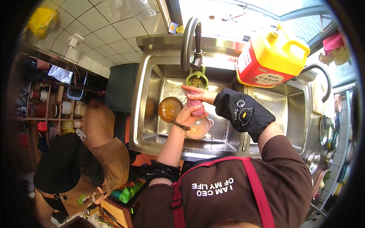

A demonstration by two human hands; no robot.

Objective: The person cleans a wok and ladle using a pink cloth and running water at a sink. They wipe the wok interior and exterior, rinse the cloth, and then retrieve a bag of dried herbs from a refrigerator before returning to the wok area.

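Note:
A pink cloth is bunched between my two hands, above the left basin of a stainless steel sink. My left hand, with a beaded bracelet at the wrist, grips it from below. From above, my right hand presses on the cloth, its forefinger stretched out. A black sleeve cover is on my right forearm. Below my hands a brown bowl holds murky liquid. Beside it, a pinkish pot with a small handle also has cloudy liquid and is partly hidden by my left hand.
A green-rimmed strainer with food scraps hangs beneath the black faucet. On the sink's back ledge stands a large yellow-and-red detergent jug. A dark bin is left of the sink. Another person in a brown apron is close by at left.

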